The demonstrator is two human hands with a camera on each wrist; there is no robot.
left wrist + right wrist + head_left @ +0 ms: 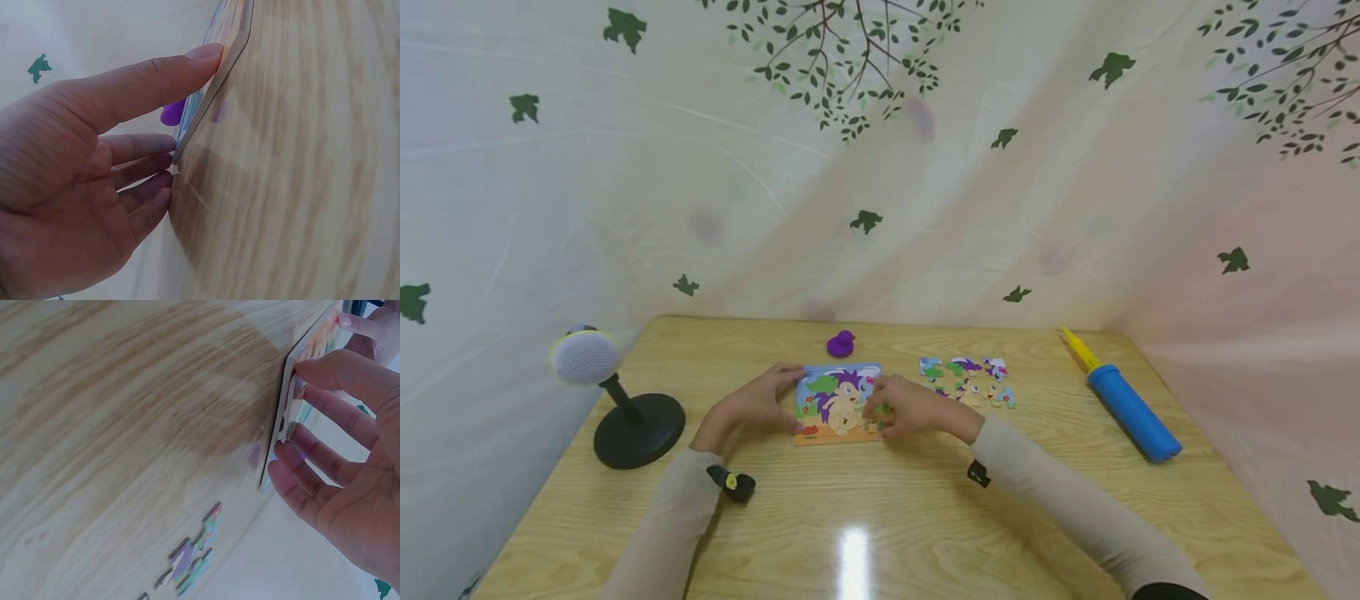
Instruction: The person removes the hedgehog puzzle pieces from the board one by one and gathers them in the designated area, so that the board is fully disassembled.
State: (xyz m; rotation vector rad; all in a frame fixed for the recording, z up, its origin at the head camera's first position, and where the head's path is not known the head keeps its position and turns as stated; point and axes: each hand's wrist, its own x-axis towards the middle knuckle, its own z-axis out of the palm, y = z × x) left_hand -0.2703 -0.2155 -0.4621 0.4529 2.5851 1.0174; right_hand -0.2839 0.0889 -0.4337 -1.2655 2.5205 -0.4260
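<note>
A hedgehog picture puzzle board [837,437] lies flat on the wooden table between both hands. My left hand [763,400] rests at its left side, thumb at the near corner and fairly straight fingers along the edge at the far corner. Over the board's right part, my right hand [913,406] has curled fingers. Seen from the right wrist, its thumb and fingertips pinch a thin puzzle piece [289,406] close over the board; the hand hides most of the piece in the head view. Several loose puzzle pieces [969,387] lie to the right, partly behind the right wrist.
A purple toy duck [841,344] sits just behind the board. At the left stands a round white-faced device [585,357] on a black base [640,431]. A blue hand pump [1133,412] with a yellow nozzle lies at the right. A leaf-printed curtain [760,208] borders the table.
</note>
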